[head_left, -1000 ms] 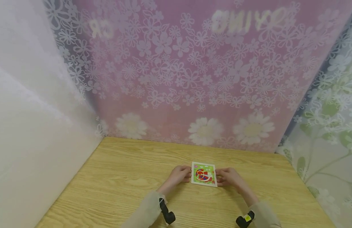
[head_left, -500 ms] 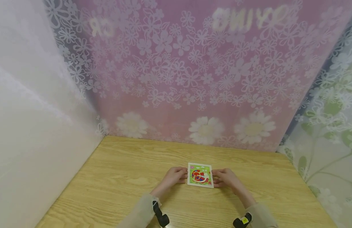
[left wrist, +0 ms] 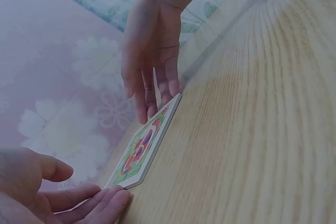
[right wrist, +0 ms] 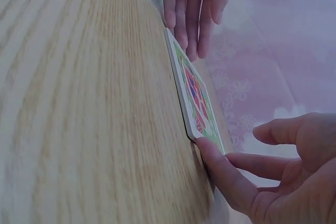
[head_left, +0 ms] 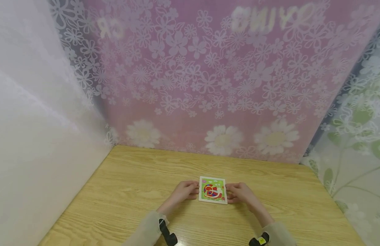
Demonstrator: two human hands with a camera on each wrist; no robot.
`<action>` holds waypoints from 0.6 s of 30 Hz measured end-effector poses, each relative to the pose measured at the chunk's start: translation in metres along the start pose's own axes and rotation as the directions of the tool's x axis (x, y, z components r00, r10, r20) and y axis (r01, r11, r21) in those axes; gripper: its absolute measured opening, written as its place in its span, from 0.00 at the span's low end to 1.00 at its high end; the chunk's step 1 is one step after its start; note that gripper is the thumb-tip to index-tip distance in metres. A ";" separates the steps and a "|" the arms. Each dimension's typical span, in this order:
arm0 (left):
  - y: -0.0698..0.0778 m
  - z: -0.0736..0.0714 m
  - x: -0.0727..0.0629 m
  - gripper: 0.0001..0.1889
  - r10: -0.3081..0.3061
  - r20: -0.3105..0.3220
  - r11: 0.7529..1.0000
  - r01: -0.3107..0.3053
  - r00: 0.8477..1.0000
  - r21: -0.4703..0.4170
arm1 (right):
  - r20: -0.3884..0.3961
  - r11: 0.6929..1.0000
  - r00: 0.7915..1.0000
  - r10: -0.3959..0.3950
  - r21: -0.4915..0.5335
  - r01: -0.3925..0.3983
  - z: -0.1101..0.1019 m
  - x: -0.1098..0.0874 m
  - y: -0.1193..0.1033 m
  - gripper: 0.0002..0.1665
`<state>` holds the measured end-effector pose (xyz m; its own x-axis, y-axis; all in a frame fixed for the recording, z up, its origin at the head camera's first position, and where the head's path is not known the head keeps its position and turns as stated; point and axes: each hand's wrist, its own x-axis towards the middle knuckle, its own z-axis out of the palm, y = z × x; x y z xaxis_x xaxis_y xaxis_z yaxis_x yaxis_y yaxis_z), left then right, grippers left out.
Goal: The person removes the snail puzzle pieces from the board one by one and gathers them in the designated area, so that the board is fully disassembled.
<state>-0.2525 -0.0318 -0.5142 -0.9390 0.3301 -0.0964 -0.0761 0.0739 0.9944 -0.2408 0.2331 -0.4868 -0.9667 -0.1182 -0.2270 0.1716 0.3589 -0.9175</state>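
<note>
A square snail picture puzzle (head_left: 212,190) with a white border lies flat on the wooden table, in red, blue and green. At its left edge, my left hand (head_left: 184,191) touches the side with extended fingertips. From the opposite side, my right hand (head_left: 241,193) touches the right edge in the same way. Both wrist views show the thumbs lifted away from the puzzle. In the left wrist view, the left fingers (left wrist: 107,203) lie along the puzzle's near end. The right fingers (right wrist: 223,171) meet a corner in the right wrist view.
The wooden table (head_left: 140,171) ends at a pink floral backdrop (head_left: 183,85). A white wall (head_left: 39,136) stands on the left, and a leaf-patterned panel (head_left: 355,153) on the right. Black wrist cameras are strapped over both sleeves (head_left: 146,229).
The puzzle has slid a little to the left across the table. Both hands have moved left with it, staying at its two sides.
</note>
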 end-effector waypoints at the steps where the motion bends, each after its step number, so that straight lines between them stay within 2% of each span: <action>1: -0.001 -0.001 0.000 0.21 0.001 0.001 1.000 -0.001 1.000 0.002 | 0.002 1.000 1.000 -0.002 0.001 0.002 0.001 -0.001 -0.001 0.25; 18: 0.000 -0.007 -0.014 0.22 -0.024 0.001 1.000 0.024 1.000 0.005 | 0.048 0.999 0.998 -0.026 -0.020 0.027 0.010 -0.011 -0.003 0.28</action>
<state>-0.2418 -0.0428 -0.5127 -0.9366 0.3290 -0.1205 -0.0972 0.0864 0.9915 -0.2290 0.2242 -0.4854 -0.9605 -0.1721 -0.2186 0.1416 0.3738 -0.9166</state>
